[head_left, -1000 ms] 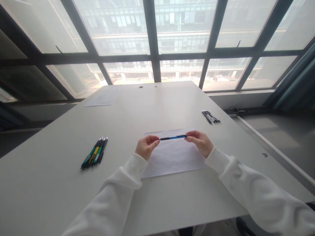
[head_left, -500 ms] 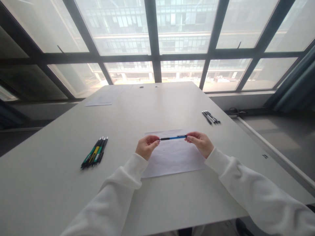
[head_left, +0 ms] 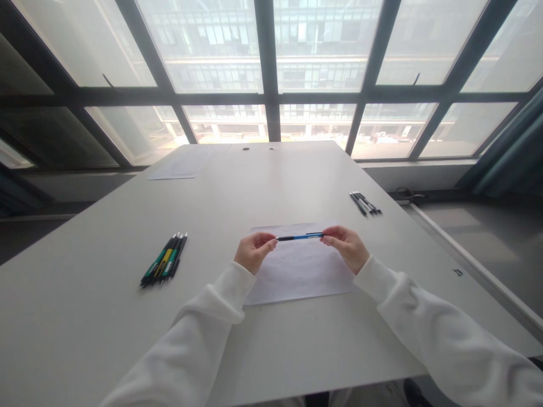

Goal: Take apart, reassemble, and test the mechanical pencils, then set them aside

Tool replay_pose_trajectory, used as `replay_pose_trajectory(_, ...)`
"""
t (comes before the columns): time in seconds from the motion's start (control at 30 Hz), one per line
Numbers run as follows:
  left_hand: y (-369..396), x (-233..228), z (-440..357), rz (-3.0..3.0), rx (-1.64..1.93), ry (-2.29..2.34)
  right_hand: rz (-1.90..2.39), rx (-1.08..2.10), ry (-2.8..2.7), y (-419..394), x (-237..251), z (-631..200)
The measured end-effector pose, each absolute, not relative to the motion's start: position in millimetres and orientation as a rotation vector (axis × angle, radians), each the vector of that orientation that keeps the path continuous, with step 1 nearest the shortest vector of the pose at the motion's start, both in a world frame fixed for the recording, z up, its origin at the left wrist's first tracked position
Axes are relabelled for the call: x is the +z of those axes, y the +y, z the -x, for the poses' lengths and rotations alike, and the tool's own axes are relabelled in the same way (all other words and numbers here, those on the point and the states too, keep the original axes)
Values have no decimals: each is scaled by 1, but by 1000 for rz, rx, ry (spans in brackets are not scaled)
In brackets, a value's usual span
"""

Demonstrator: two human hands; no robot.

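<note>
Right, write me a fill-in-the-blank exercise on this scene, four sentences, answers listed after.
1. The left hand and the right hand hold the two ends of a ____ pen.
2. The pen is held above a sheet of ____ paper.
3. The bundle of green and yellow pens lies on the table to the person's ____.
4. The sleeves on both arms are ____.

Missing words: blue; white; left; white
</note>
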State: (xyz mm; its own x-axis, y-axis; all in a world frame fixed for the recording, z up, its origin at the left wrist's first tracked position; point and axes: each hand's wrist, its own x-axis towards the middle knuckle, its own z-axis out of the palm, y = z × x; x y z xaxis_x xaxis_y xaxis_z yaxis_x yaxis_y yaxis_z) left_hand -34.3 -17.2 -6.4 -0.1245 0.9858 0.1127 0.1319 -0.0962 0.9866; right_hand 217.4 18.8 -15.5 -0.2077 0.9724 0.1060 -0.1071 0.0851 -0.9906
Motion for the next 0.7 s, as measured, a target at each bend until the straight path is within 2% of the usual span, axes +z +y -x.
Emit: replay_pose_trajectory(0.7,-18,-2,31,-1285,1343,1347,979,1335,-1327,19,-17,-218)
